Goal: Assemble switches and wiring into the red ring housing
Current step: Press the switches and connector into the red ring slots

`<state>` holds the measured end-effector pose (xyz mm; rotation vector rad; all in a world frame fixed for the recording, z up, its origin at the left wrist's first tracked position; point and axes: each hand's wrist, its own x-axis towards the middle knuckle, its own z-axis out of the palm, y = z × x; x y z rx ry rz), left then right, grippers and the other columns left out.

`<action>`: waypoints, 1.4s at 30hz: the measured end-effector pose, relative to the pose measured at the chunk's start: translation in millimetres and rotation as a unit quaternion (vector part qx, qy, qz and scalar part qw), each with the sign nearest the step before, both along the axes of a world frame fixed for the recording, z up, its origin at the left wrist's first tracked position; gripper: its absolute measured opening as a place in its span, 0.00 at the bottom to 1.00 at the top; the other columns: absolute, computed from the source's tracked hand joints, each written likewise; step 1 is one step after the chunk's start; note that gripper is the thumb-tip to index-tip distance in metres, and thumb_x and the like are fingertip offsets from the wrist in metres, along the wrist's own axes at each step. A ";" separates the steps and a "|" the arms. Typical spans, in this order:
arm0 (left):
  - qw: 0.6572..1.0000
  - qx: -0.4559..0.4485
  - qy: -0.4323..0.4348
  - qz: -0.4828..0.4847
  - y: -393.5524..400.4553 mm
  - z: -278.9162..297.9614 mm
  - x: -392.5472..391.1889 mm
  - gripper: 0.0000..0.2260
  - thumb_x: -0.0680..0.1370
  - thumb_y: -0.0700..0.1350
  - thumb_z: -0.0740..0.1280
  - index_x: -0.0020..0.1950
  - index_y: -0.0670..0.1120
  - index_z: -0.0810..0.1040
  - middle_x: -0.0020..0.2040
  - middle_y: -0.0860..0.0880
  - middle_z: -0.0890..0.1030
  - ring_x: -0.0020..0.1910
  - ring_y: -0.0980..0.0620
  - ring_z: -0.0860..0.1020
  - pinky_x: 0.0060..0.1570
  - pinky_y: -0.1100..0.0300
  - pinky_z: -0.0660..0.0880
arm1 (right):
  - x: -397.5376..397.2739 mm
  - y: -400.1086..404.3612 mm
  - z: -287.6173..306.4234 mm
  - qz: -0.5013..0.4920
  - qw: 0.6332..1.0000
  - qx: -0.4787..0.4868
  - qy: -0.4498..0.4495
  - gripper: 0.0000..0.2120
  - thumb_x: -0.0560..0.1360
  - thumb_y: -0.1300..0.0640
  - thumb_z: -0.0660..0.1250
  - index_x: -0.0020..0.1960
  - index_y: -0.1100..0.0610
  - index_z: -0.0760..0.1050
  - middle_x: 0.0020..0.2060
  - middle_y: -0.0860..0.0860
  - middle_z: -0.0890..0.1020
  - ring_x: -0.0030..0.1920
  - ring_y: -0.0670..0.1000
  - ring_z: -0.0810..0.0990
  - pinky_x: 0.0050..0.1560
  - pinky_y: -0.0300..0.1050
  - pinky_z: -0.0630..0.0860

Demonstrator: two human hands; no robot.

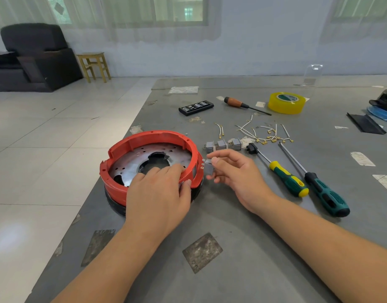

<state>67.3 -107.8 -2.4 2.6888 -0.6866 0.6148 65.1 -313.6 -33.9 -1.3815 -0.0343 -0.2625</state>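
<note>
The red ring housing (144,141) sits on a black base at the table's left edge, a perforated metal plate inside it. My left hand (159,193) grips its near right rim, fingers inside the ring and thumb on the outer wall. My right hand (234,171) pinches a grey switch (209,166) just outside the ring's right wall, its metal pins facing the wall. Three more grey switches (222,145) stand in a row behind my right hand. Short white wires with brass terminals (264,133) lie scattered further back right.
Two green-handled screwdrivers (291,182) (326,194) lie right of my right hand, a small black plug (251,148) at their tips. At the back are a bit set (196,107), a wood-handled screwdriver (238,103) and yellow tape (286,102). The table's left edge drops to tiled floor.
</note>
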 end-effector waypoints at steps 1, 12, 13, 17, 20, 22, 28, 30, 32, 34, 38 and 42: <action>1.000 -0.003 -0.003 -0.002 0.0 -0.1 0.1 0.07 0.80 0.52 0.67 0.46 0.51 0.78 0.36 0.53 0.78 0.39 0.46 0.77 0.39 0.52 0.66 | -0.3 -0.2 0.8 0.014 1.000 0.003 0.003 0.07 0.80 0.59 0.69 0.52 0.51 0.85 0.43 0.56 0.85 0.41 0.54 0.85 0.40 0.41 0.80; 1.000 -0.010 -0.025 -0.010 0.9 -2.7 1.6 0.06 0.79 0.52 0.69 0.46 0.51 0.80 0.35 0.54 0.80 0.37 0.46 0.78 0.37 0.53 0.65 | -6.0 0.9 -2.4 0.039 0.996 -0.079 -0.006 0.12 0.77 0.69 0.72 0.59 0.60 0.80 0.49 0.54 0.84 0.43 0.56 0.87 0.44 0.42 0.80; 1.000 -0.011 -0.024 -0.009 1.1 -3.1 2.0 0.06 0.80 0.53 0.69 0.47 0.51 0.80 0.36 0.54 0.80 0.39 0.47 0.79 0.38 0.52 0.66 | -6.2 1.2 -2.8 0.039 0.996 -0.079 -0.004 0.12 0.77 0.68 0.72 0.59 0.60 0.79 0.50 0.58 0.84 0.44 0.57 0.87 0.44 0.43 0.80; 1.000 -0.014 -0.018 -0.010 0.9 -4.0 2.3 0.07 0.80 0.55 0.67 0.50 0.54 0.81 0.38 0.55 0.82 0.41 0.48 0.79 0.40 0.52 0.69 | -7.5 3.1 -5.7 0.034 0.993 -0.117 -0.002 0.12 0.75 0.64 0.75 0.57 0.57 0.81 0.52 0.59 0.84 0.46 0.55 0.85 0.45 0.47 0.81; 0.999 -0.021 -0.017 -0.016 1.1 -4.0 1.8 0.07 0.80 0.54 0.67 0.51 0.54 0.82 0.39 0.55 0.82 0.41 0.48 0.80 0.40 0.52 0.70 | -7.8 3.5 -8.2 0.012 0.987 -0.158 -0.025 0.13 0.74 0.62 0.78 0.56 0.53 0.83 0.51 0.59 0.85 0.50 0.56 0.84 0.55 0.49 0.81; 0.999 -0.023 -0.019 -0.015 1.3 -4.2 2.0 0.07 0.80 0.54 0.67 0.51 0.53 0.82 0.39 0.54 0.83 0.41 0.48 0.80 0.40 0.52 0.70 | -8.1 4.3 -8.5 0.016 0.987 -0.158 -0.033 0.13 0.73 0.61 0.78 0.56 0.52 0.83 0.48 0.56 0.86 0.49 0.55 0.84 0.55 0.48 0.81; 0.999 -0.023 -0.028 -0.009 1.1 -5.2 2.4 0.08 0.80 0.55 0.67 0.49 0.53 0.81 0.37 0.54 0.81 0.39 0.48 0.79 0.39 0.53 0.65 | -7.4 6.3 -9.8 -0.001 0.984 -0.172 -0.035 0.14 0.72 0.61 0.79 0.56 0.52 0.83 0.44 0.45 0.83 0.46 0.48 0.81 0.50 0.48 0.78; 0.999 -0.022 -0.032 -0.009 0.9 -5.5 2.8 0.07 0.80 0.55 0.67 0.47 0.53 0.80 0.36 0.55 0.80 0.37 0.49 0.78 0.38 0.54 0.64 | -8.2 6.3 -9.5 -0.017 0.979 -0.201 -0.040 0.14 0.72 0.57 0.79 0.56 0.49 0.83 0.42 0.42 0.83 0.44 0.44 0.80 0.47 0.47 0.77; 0.999 -0.026 -0.037 -0.008 0.9 -5.4 3.5 0.07 0.79 0.54 0.68 0.46 0.52 0.80 0.34 0.55 0.78 0.34 0.50 0.75 0.36 0.55 0.62 | -8.4 7.1 -8.4 -0.025 0.976 -0.210 -0.043 0.14 0.72 0.55 0.79 0.56 0.48 0.83 0.42 0.41 0.83 0.43 0.43 0.78 0.45 0.47 0.77; 0.999 -0.030 -0.042 -0.009 1.2 -5.4 3.9 0.06 0.78 0.53 0.70 0.44 0.52 0.80 0.32 0.55 0.77 0.32 0.51 0.72 0.35 0.55 0.61 | -7.7 8.4 -8.0 -0.027 0.976 -0.211 -0.046 0.14 0.73 0.57 0.79 0.56 0.47 0.83 0.42 0.42 0.83 0.44 0.45 0.79 0.46 0.51 0.78; 0.998 -0.021 -0.054 -0.012 0.8 -6.2 4.6 0.06 0.77 0.52 0.73 0.44 0.51 0.81 0.32 0.55 0.78 0.31 0.50 0.74 0.34 0.56 0.62 | -7.3 11.3 -7.6 -0.036 0.974 -0.214 -0.068 0.16 0.72 0.58 0.80 0.55 0.46 0.81 0.45 0.46 0.84 0.47 0.51 0.82 0.51 0.49 0.81; 0.998 -0.015 -0.061 -0.019 1.2 -6.0 5.5 0.06 0.75 0.51 0.74 0.43 0.51 0.81 0.31 0.55 0.78 0.30 0.50 0.75 0.32 0.57 0.60 | -7.7 11.4 -6.9 -0.050 0.967 -0.236 -0.084 0.15 0.70 0.55 0.81 0.52 0.46 0.80 0.44 0.47 0.84 0.46 0.50 0.84 0.49 0.41 0.81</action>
